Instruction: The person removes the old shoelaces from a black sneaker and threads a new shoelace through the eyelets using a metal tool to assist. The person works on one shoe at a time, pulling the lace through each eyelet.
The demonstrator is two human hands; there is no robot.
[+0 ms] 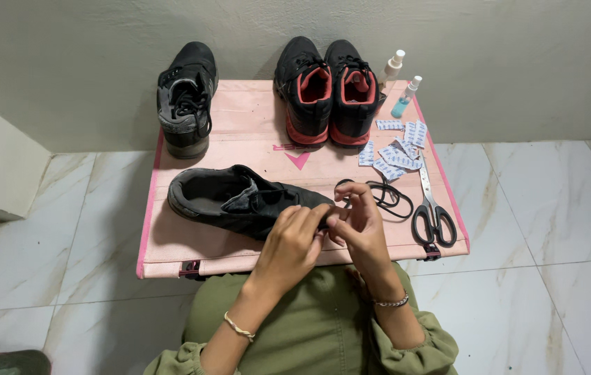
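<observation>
A black shoe [240,201] lies on its side near the front edge of the pink worktop [170,253], its eyelets apparently unlaced, while a loose black lace [386,198] coils beside it. The left hand [292,243] rests half-curled on the shoe's toe end. The right hand [359,226] has its grip pinched nearly closed, seemingly on the lace's end.

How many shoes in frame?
4. A black shoe stands at the pink table's back left, a black-and-red pair stands at back centre, and one lies on its side at the front by the hands. None looks hidden.
</observation>
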